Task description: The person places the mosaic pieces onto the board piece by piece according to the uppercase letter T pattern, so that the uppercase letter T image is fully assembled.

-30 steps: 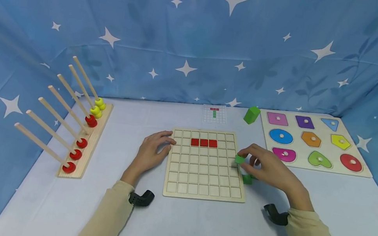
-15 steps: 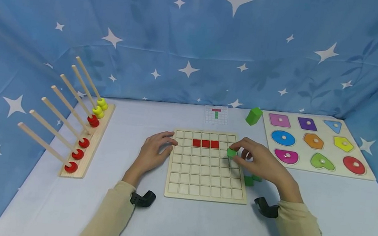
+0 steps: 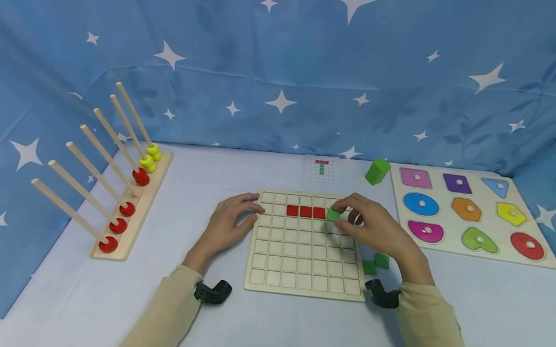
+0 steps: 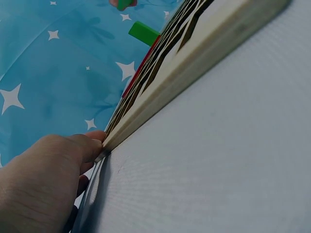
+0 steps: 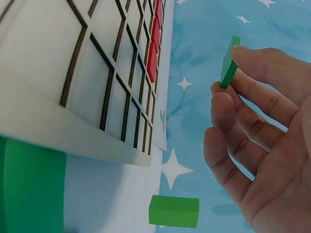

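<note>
Between thumb and fingers, my right hand [image 3: 373, 224] [image 5: 272, 111] pinches a thin green tile [image 3: 333, 215] [image 5: 229, 63], raised above the wooden grid board [image 3: 298, 251], just right of a row of three red tiles [image 3: 305, 211] [image 5: 153, 43]. In the right wrist view the tile is on edge, apart from the board. My left hand [image 3: 227, 222] [image 4: 48, 174] rests with its fingertips against the board's left edge. Two more green tiles [image 3: 382, 260] lie beside the board's right side. A pattern card [image 3: 322, 169] with red and green squares lies behind the board.
A green block [image 3: 378, 171] [image 5: 173, 211] stands behind the board to the right. Farther right lies a shape puzzle [image 3: 500, 250]. At the left is a wooden peg stand [image 3: 138, 226] with red and yellow rings. Blue star-patterned cloth [image 3: 272, 51] hangs behind.
My right hand has carried the green tile left and away from me, from the board's right edge to near the red row. The left hand stays at the board's edge. The head view has shifted slightly.
</note>
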The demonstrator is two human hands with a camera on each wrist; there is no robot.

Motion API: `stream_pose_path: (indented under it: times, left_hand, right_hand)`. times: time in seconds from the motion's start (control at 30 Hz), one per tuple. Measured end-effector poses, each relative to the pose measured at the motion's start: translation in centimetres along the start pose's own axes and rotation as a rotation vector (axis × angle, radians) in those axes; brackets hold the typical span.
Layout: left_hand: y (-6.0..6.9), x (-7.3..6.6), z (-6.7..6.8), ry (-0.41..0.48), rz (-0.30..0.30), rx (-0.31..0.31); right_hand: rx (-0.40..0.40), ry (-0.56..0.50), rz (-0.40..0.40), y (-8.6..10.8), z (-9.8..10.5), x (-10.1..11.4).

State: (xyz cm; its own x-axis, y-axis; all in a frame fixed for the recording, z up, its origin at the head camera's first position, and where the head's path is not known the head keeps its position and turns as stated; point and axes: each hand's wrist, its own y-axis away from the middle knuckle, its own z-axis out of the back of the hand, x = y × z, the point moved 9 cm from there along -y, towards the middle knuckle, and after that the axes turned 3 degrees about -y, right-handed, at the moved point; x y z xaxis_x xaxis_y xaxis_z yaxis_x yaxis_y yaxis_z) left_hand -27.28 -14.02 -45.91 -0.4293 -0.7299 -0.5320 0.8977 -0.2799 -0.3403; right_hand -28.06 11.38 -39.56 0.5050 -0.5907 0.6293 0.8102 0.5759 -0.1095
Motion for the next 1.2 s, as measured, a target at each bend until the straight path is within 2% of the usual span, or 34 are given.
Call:
stream_pose_path:
  times: [0.7,1.03,1.2]
  left_hand:
    - [-0.1,0.3,-0.2,0.008,0.019,0.002]
    - [-0.1,0.3,-0.2,0.009,0.026,0.011]
    - [-0.1,0.3,-0.2,0.01,0.022,0.004]
  right_hand:
    - [0.101,-0.09,-0.008,-3.6,-2.9,0.0]
    - [0.159,-0.054,-0.028,-4.1,-4.8,-0.1]
    - [0.172,-0.001,0.011,-4.3,-5.4,0.0]
